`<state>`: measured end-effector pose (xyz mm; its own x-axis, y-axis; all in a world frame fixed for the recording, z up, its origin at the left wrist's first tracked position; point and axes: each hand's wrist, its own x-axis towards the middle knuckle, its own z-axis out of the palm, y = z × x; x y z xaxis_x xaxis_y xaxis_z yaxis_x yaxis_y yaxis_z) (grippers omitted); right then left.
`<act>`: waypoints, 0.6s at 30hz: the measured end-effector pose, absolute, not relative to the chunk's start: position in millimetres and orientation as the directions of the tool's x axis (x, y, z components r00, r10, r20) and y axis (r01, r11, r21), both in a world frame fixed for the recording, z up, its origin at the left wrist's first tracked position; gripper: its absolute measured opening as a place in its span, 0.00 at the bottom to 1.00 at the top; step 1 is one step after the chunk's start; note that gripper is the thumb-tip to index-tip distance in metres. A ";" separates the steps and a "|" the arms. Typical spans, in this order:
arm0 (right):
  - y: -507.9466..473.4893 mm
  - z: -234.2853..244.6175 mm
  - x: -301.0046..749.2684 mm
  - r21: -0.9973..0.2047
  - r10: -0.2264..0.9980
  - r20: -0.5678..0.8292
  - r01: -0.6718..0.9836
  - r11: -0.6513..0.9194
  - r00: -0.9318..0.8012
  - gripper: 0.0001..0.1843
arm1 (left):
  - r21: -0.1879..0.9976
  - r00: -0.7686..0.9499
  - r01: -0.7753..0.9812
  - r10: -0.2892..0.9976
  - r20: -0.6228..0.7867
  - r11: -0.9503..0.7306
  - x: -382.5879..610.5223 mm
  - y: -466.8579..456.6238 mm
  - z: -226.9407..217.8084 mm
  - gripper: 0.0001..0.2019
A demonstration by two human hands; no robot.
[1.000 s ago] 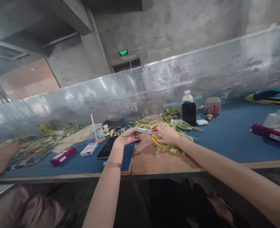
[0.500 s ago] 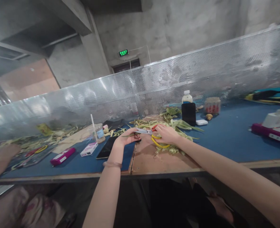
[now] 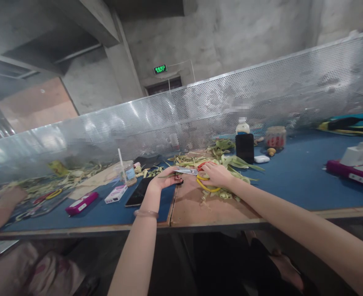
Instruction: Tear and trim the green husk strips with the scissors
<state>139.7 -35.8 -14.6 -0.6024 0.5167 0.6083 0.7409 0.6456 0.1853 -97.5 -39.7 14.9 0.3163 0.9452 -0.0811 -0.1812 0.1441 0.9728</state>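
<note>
My right hand (image 3: 217, 174) is closed on a pair of scissors (image 3: 187, 171). One handle is red, and a yellow loop hangs below my fingers. The silver blades point left and reach the fingers of my left hand (image 3: 168, 177). Pinched in that hand is a thin green strip of leaf (image 3: 161, 176), only partly visible between the fingers. Both hands are above a bare brown board (image 3: 193, 209) set in the blue tabletop. A pile of pale green leaves and husks (image 3: 230, 160) lies behind and under my right hand.
Left of my hands are a dark tablet (image 3: 138, 193), a small white-pink box (image 3: 116, 194), a cup with a straw (image 3: 127, 172) and a purple power strip (image 3: 82, 203). A black phone (image 3: 244, 148) leans on a bottle (image 3: 242, 126). A co-worker's hand (image 3: 13, 196) is far left.
Almost nothing differs. The scissors and both hands keep nearly the same place, with only a very slight shift of the blades.
</note>
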 end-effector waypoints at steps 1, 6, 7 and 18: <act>-35.3 -15.0 139.8 0.183 0.520 0.604 0.740 0.647 -0.604 0.19 | 0.973 0.323 -0.180 0.943 -0.078 0.142 -98.2 -39.0 14.4 0.02; -35.0 -15.0 140.4 0.163 0.545 0.582 0.743 0.650 -0.604 0.20 | 0.975 0.324 -0.180 0.944 -0.071 0.134 -100.9 -36.3 11.6 0.01; -35.1 -15.0 140.2 0.156 0.550 0.578 0.743 0.650 -0.603 0.20 | 0.974 0.318 -0.185 0.946 -0.066 0.130 -100.9 -36.4 11.4 0.02; -30.3 -15.6 142.1 -0.060 0.546 0.767 0.809 0.585 -0.338 0.23 | 0.982 0.278 -0.186 0.960 0.018 0.036 -100.9 -32.7 13.5 0.10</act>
<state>142.1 -30.3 -15.6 -0.3377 0.5456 0.7670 0.8087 0.5851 -0.0602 -100.9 -32.7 13.5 0.2780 0.9604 0.0178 -0.1858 0.0356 0.9819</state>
